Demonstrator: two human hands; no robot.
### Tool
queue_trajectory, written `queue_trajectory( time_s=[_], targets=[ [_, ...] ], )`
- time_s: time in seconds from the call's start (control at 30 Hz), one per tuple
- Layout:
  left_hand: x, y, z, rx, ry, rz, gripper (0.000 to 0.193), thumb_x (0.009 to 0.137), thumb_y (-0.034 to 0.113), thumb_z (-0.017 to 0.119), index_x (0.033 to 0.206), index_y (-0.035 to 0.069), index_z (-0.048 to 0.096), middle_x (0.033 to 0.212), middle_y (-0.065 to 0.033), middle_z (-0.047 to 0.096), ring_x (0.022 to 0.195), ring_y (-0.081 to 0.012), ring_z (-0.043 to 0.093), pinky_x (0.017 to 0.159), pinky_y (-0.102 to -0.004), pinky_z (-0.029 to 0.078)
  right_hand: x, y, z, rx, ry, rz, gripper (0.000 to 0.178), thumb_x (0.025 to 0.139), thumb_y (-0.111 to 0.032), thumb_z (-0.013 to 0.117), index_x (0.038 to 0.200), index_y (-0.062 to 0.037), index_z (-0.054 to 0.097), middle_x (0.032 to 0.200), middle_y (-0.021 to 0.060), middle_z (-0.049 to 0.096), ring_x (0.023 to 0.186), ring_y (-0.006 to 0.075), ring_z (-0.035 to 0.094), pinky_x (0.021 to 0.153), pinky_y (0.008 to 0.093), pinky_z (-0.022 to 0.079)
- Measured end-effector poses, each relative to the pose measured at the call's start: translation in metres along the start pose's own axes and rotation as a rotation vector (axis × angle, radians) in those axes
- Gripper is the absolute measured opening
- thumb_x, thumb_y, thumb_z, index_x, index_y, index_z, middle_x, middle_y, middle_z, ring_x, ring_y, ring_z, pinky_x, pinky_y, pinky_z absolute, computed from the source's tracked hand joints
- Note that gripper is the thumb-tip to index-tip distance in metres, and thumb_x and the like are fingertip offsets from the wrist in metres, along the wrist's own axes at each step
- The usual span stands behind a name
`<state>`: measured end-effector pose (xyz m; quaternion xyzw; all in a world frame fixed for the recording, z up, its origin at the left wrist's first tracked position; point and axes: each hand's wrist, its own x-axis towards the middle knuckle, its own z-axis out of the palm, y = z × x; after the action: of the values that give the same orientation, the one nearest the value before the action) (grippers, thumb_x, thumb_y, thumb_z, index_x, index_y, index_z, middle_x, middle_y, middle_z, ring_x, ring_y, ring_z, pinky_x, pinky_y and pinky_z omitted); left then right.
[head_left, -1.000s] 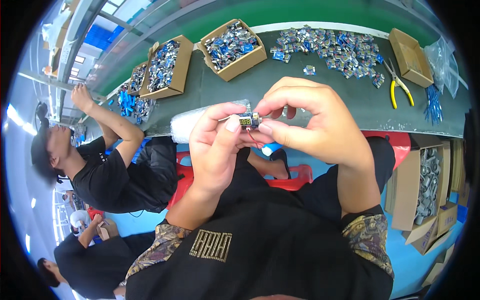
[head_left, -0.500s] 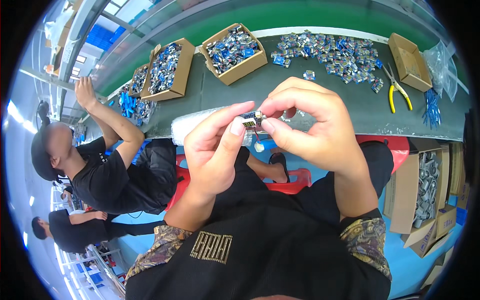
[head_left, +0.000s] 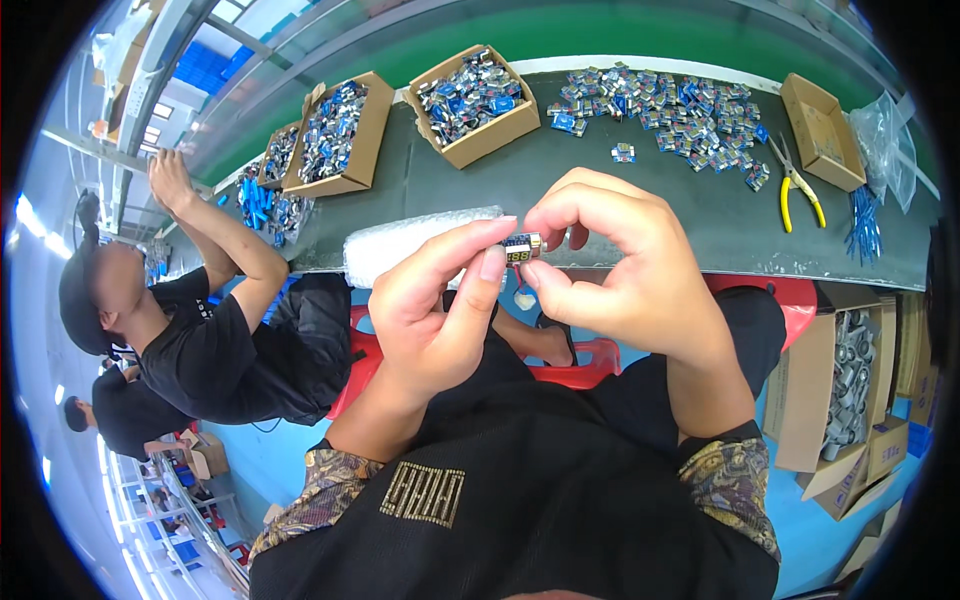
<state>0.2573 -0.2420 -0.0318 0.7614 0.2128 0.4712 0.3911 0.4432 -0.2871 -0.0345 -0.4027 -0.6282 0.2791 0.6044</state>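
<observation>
Between my two hands, over the table's near edge, is a small circuit board with a lit digit display [head_left: 519, 254] and a metal socket at its right end. My left hand [head_left: 430, 300] pinches its left end between thumb and index finger. The thumb and index finger of my right hand [head_left: 625, 270] close on its right end, the other fingers curled. Thin wires run down from the board to a white-tipped piece [head_left: 524, 299] hanging below; the rest of that piece is hidden behind my right hand. Just left of the board lies a roll of bubble wrap [head_left: 385, 245].
Loose circuit boards [head_left: 690, 120] are heaped at the far side, one lone board [head_left: 623, 153] nearer. Cardboard boxes of boards [head_left: 490, 140] stand left. Yellow-handled pliers [head_left: 790, 190], an open cardboard box [head_left: 825, 135] and blue wires [head_left: 863, 225] lie right. A co-worker [head_left: 220, 330] sits at left.
The board has shifted slightly right and turned, so its display faces me more fully. The blue cylinder hanging beneath has swung out of sight behind my right hand, leaving its white tip showing.
</observation>
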Motion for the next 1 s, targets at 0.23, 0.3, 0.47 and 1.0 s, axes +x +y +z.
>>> queue_trajectory(
  time_s=[0.23, 0.3, 0.47, 1.0],
  targets=[
    [0.006, 0.003, -0.008, 0.124, -0.099, 0.094, 0.030, 0.079, -0.004, 0.068, 0.109, -0.004, 0.067, 0.098, -0.0140, 0.072, 0.083, -0.0183, 0.071, 0.075, -0.0274, 0.055, 0.000, -0.001, -0.002, -0.001, -0.035, -0.013, 0.018, 0.071, -0.005, 0.071, 0.086, 0.0005, 0.063, 0.079, 0.0087, 0.062, 0.071, 0.0179, 0.060, 0.064, 0.0298, 0.049],
    [0.007, 0.003, -0.011, 0.144, -0.120, 0.103, 0.031, 0.078, -0.004, 0.069, 0.108, -0.004, 0.067, 0.096, -0.0135, 0.072, 0.082, -0.0179, 0.071, 0.074, -0.0272, 0.055, -0.001, 0.000, -0.001, 0.012, -0.052, -0.011, 0.018, 0.073, -0.008, 0.072, 0.086, 0.0011, 0.063, 0.078, 0.0095, 0.062, 0.069, 0.0196, 0.062, 0.064, 0.0312, 0.050],
    [0.013, 0.012, -0.016, 0.167, -0.207, 0.098, 0.033, 0.075, -0.004, 0.070, 0.108, -0.003, 0.068, 0.095, -0.0127, 0.073, 0.080, -0.0166, 0.072, 0.072, -0.0265, 0.056, -0.001, -0.001, -0.006, 0.016, -0.116, -0.029, 0.019, 0.072, -0.011, 0.073, 0.083, 0.0001, 0.062, 0.073, 0.0097, 0.061, 0.066, 0.0209, 0.061, 0.061, 0.0318, 0.049],
    [0.014, 0.012, -0.018, 0.112, -0.297, 0.039, 0.033, 0.076, -0.003, 0.070, 0.109, -0.002, 0.067, 0.098, -0.0111, 0.073, 0.084, -0.0157, 0.071, 0.075, -0.0264, 0.056, -0.004, -0.002, -0.004, 0.022, -0.174, 0.019, 0.020, 0.073, -0.012, 0.069, 0.086, 0.0003, 0.060, 0.075, 0.0120, 0.061, 0.068, 0.0256, 0.060, 0.062, 0.0347, 0.048]
  ],
)
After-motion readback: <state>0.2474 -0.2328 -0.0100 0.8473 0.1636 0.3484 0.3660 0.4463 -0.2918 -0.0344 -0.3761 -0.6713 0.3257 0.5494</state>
